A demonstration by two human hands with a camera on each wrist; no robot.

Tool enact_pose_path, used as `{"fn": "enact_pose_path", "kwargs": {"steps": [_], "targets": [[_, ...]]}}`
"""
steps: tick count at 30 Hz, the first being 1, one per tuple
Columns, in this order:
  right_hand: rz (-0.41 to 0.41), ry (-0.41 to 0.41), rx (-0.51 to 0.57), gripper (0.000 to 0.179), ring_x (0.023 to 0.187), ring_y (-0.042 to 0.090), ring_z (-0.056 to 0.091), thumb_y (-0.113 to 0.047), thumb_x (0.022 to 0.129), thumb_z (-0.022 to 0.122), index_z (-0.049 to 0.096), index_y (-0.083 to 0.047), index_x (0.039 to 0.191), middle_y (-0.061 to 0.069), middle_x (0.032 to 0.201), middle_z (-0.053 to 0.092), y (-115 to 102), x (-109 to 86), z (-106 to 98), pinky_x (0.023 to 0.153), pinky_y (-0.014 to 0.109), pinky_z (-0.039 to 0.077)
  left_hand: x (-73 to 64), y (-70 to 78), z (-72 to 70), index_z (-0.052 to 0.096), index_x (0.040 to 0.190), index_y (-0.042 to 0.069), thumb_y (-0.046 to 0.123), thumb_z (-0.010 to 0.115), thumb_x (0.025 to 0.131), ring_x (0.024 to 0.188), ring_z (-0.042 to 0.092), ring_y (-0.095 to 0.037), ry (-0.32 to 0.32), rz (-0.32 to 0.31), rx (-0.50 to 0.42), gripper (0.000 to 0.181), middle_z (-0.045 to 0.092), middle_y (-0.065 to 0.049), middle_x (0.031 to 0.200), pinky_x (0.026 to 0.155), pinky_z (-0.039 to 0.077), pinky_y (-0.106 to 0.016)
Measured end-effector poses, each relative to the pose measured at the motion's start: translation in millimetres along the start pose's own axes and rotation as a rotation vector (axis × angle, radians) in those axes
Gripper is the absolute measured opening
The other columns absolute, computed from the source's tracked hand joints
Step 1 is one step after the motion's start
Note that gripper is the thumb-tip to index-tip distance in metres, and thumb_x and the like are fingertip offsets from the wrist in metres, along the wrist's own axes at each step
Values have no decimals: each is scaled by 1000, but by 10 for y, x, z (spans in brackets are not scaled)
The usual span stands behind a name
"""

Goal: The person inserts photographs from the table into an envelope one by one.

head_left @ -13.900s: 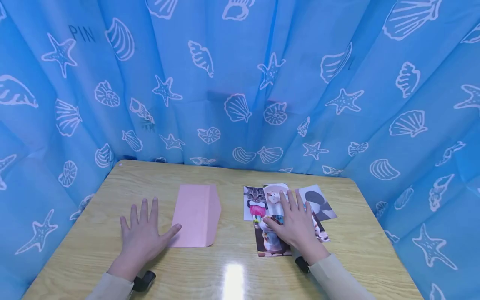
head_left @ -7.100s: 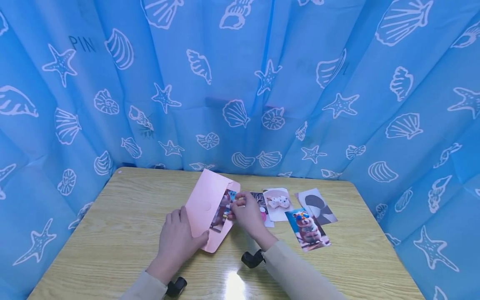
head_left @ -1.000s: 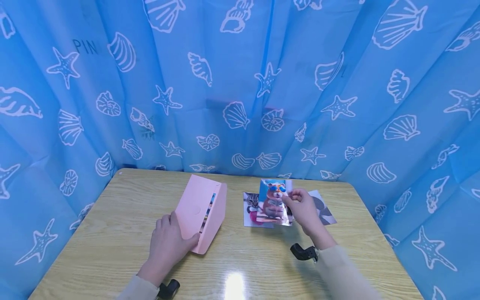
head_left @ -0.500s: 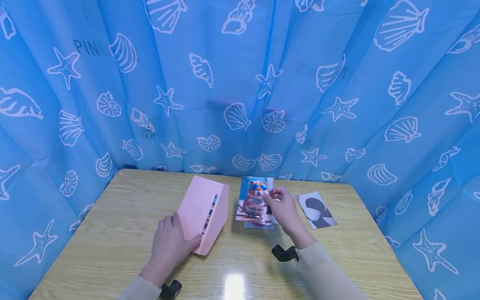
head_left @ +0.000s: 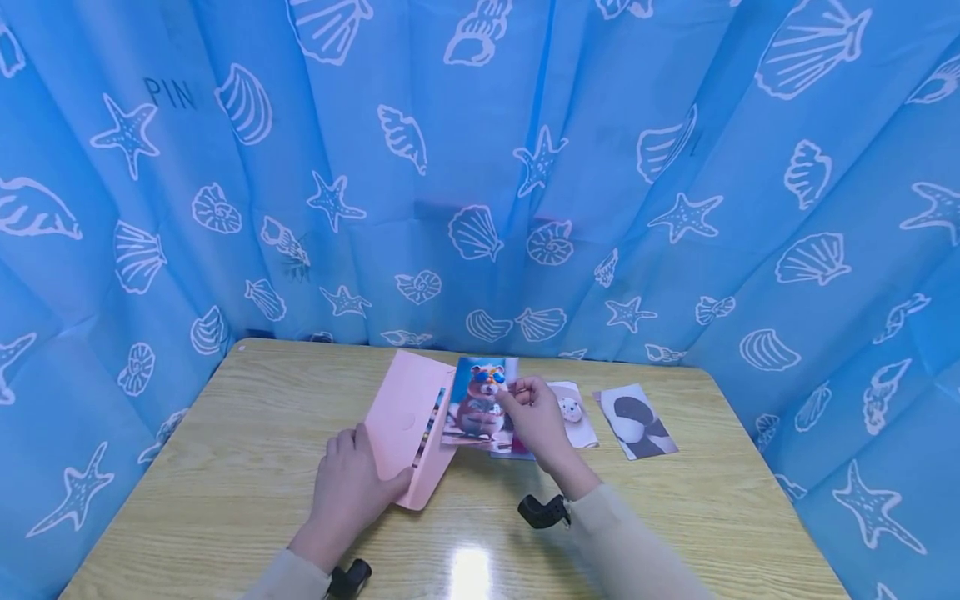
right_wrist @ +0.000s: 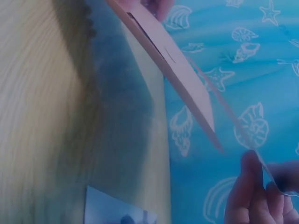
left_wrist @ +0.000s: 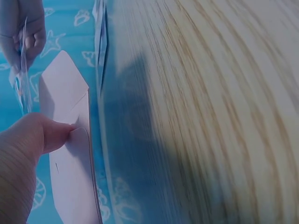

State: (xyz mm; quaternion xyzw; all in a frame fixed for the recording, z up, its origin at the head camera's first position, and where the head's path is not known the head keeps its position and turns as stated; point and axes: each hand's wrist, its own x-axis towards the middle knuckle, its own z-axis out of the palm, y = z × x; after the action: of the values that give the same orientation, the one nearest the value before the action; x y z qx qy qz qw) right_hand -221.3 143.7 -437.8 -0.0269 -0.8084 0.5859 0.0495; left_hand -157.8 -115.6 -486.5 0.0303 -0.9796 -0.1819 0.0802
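Right hand (head_left: 542,425): thumb and fingers closed together in a pinch on the right-hand edge of a hamster-in-sunglasses photo print (head_left: 477,410). Print was clear of the surface (head_left: 262,467), just left of that hand, picture face toward the head camera. In the head view it overlapped the right side of the pink envelope (head_left: 401,408); contact between the two could not be told.

Left hand (head_left: 348,483): thumb and fingers curled on the near left part of the envelope, thumb beside its mouth. Envelope lay ahead and to the right of that hand, tilted, mouth facing the right hand. A narrow strip of printed colour showed inside the mouth.

Beyond the right hand, a print of white animals in a cup (head_left: 576,415) was partly covered. Farther to its right lay a grey-and-white print (head_left: 637,422). Another print under the held one was mostly hidden.

Handling (judged): print very light, thin and springy, probably smooth-faced, so apt to slide, smudge or crease under a hard pinch. Best hold: mid side edge, thumb flat on the face, leaving the far edge free. Envelope judged light, somewhat stiffer, its flap apt to swing; best steadied near the mouth without squeezing it flat.
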Motion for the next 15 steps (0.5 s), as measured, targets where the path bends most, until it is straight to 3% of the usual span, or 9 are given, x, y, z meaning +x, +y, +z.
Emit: {"fn": "enact_pose_path", "kwargs": {"steps": [8, 15], "targets": [[-24, 39, -16, 23, 66, 15, 49, -20, 89, 70, 55, -5, 97, 4, 76, 54, 68, -21, 147, 59, 27, 41, -15, 17, -8, 40, 134, -16, 62, 72, 67, 109, 46, -41, 6, 21, -4, 107, 49, -31, 121, 89, 43, -54], [-32, 49, -31, 22, 65, 15, 49, -19, 88, 70, 55, -5, 95, 4, 76, 53, 106, -53, 196, 55, 26, 41, -43, 7, -6, 40, 133, -16, 63, 71, 68, 109, 45, -40, 15, 28, -8, 107, 49, -30, 121, 89, 43, -53]]}}
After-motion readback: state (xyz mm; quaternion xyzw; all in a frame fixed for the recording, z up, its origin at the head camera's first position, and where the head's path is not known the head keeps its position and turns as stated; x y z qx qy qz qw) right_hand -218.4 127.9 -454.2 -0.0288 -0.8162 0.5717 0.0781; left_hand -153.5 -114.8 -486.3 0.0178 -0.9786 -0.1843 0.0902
